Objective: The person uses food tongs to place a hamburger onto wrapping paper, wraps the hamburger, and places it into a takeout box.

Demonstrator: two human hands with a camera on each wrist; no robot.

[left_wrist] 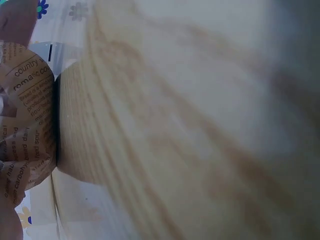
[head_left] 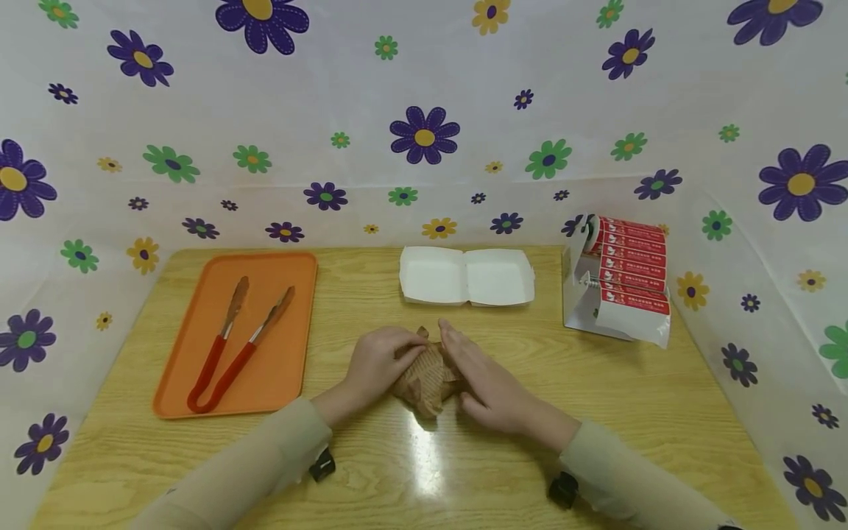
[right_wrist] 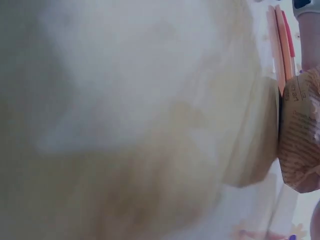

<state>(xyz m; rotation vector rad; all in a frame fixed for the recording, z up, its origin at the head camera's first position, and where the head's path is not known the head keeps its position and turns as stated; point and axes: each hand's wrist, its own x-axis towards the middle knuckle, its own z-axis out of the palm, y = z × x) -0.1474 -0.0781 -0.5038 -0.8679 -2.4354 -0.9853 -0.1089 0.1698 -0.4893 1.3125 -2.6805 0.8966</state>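
Note:
A crumpled bundle of brown printed wrapping paper [head_left: 425, 379] sits on the table between both hands. Whatever the paper may enclose is hidden. My left hand [head_left: 379, 362] has bent fingers and thumb at the bundle's upper left, pinching the paper. Along the right side lies my right hand [head_left: 493, 390], its fingers straight and close together against the paper. Lettering shows on the wrapping paper [left_wrist: 32, 115] at the edge of the left wrist view, and the right wrist view catches the bundle's other side [right_wrist: 300, 135].
Behind the hands lies an unfolded white takeaway box [head_left: 433, 276]. An orange tray [head_left: 274, 375] at left holds red-handled tongs [head_left: 215, 372]. A white dispenser with red-and-white printed packets [head_left: 632, 261] stands at right. A flowered cloth [head_left: 358, 162] surrounds the wooden table [head_left: 662, 412].

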